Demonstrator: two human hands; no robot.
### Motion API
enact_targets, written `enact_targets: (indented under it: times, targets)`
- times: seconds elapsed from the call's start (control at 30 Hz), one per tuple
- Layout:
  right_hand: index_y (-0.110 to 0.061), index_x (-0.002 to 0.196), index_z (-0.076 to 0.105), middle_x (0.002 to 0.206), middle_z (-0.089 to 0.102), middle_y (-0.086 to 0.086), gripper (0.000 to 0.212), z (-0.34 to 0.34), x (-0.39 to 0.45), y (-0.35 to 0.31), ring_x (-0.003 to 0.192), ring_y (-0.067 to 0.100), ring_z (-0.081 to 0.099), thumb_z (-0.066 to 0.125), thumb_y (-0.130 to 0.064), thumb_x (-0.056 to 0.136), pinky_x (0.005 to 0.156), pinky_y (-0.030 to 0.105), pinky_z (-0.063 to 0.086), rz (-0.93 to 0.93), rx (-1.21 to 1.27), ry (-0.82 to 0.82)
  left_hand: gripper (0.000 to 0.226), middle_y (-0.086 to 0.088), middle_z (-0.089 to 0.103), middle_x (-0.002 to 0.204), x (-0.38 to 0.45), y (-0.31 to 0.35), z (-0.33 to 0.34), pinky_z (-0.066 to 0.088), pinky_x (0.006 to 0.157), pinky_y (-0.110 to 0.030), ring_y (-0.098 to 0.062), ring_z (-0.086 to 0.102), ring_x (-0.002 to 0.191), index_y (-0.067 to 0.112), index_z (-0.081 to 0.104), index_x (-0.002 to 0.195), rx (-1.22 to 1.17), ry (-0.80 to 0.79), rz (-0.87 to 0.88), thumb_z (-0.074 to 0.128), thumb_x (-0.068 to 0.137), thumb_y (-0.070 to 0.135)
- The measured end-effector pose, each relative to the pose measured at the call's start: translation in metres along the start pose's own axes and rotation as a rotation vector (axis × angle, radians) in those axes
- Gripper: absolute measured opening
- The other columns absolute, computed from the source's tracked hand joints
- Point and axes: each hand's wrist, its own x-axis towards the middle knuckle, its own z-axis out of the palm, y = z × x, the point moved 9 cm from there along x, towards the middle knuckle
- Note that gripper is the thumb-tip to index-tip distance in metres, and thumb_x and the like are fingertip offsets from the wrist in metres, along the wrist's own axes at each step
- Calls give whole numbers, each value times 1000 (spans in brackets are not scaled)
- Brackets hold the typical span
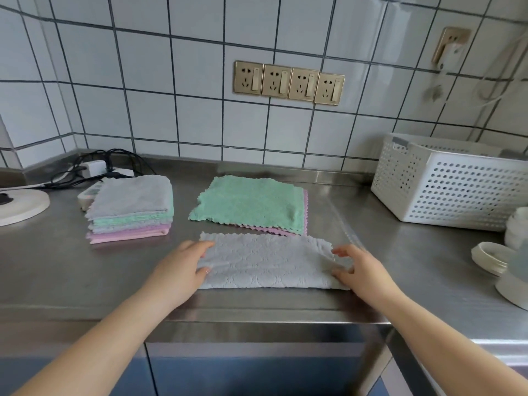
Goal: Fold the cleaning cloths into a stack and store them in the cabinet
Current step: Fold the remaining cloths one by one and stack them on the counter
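- The left hand (183,262) grips the left end of the grey cloth (268,261), thumb on top and fingers curled at its edge.
- The right hand (358,267) pinches the right end, thumb and fingertips curled onto the fabric.
- Both forearms reach forward from the near edge of the steel counter (400,281), palms down.
- The grey cloth lies folded in half as a long strip near the counter's front.
- Just behind it lie a green cloth (251,204) over a pink one; a folded stack (131,210) sits to the left.
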Motion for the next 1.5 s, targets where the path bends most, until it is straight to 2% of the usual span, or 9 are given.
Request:
enact_targets:
  times: [0.2, 0.37, 0.47, 0.6, 0.77, 0.93, 1.1, 1.33, 1.5]
  targets:
    - [-23, 121, 58, 118, 60, -1, 35, -5, 21, 4, 100, 19, 59, 53, -37, 89, 81, 27, 44, 121, -51, 39, 46, 8, 40, 143, 9, 40, -5, 31, 106, -35, -18, 38, 131, 28, 42, 139, 224, 81, 161, 49, 93, 29]
    - [-20, 124, 55, 111, 66, 1, 36, 5, 45, 1, 99, 23, 61, 51, -27, 89, 80, 31, 51, 201, -17, 15, 46, 5, 27, 154, 30, 115, 49, 13, 118, -40, -14, 21, 142, 26, 33, 144, 216, -121, 363, 35, 99, 35]
    - [-21, 110, 64, 108, 67, 1, 26, 4, 53, -7, 97, 22, 60, 52, -14, 88, 75, 28, 46, 133, 19, 109, 52, 2, 7, 159, 30, 117, 91, 1, 117, -50, -17, 1, 146, 31, 19, 148, 288, -318, 299, 26, 98, 44]
    - [-21, 103, 67, 104, 58, 2, 23, -9, 56, -14, 94, 26, 59, 54, -11, 87, 74, 29, 45, 37, -54, 222, 53, 2, -4, 159, 27, 112, 103, -4, 116, -53, -17, -8, 146, 34, 8, 149, 334, -369, 276, 17, 98, 47]
    - [-18, 112, 69, 128, 57, 9, 28, 2, 51, -52, 115, 34, 53, 55, -15, 88, 95, 40, 44, -192, -173, 254, 53, 0, 4, 159, 40, 113, 98, 4, 117, -49, -19, 1, 146, 26, 18, 149, 287, -352, 250, 26, 98, 42]
    - [-32, 142, 36, 154, 27, -4, 45, 77, 35, -77, 142, 16, 22, 33, -40, 98, 112, 44, 21, -311, -364, -179, 60, -1, 4, 160, 52, 89, 92, 3, 118, -45, -20, 2, 146, 21, 11, 150, 361, -257, 137, 21, 97, 48]
    - [-36, 148, 16, 158, 11, -7, 63, 71, 44, -38, 146, 16, 9, 20, -64, 92, 117, 50, 10, -148, -445, -257, 71, 0, -5, 159, 51, 44, 73, -2, 118, -42, -21, -4, 146, 28, 2, 150, 405, -289, 33, 12, 91, 66]
    - [-32, 146, 25, 153, 28, -5, 60, 49, 44, -19, 141, 20, 25, 24, -61, 93, 115, 54, 9, -73, -455, -226, 69, 2, -6, 159, 43, 23, 60, -5, 118, -39, -18, -7, 146, 30, 1, 150, 408, -310, 61, 13, 92, 64]
    - [-31, 129, 50, 129, 53, -4, 49, 32, 33, -28, 119, 17, 51, 47, -57, 87, 109, 43, 32, -78, -298, -106, 93, 7, -6, 158, 44, 11, 52, -7, 118, -34, -13, -7, 146, 35, 1, 149, 373, -364, 175, -5, 69, 82]
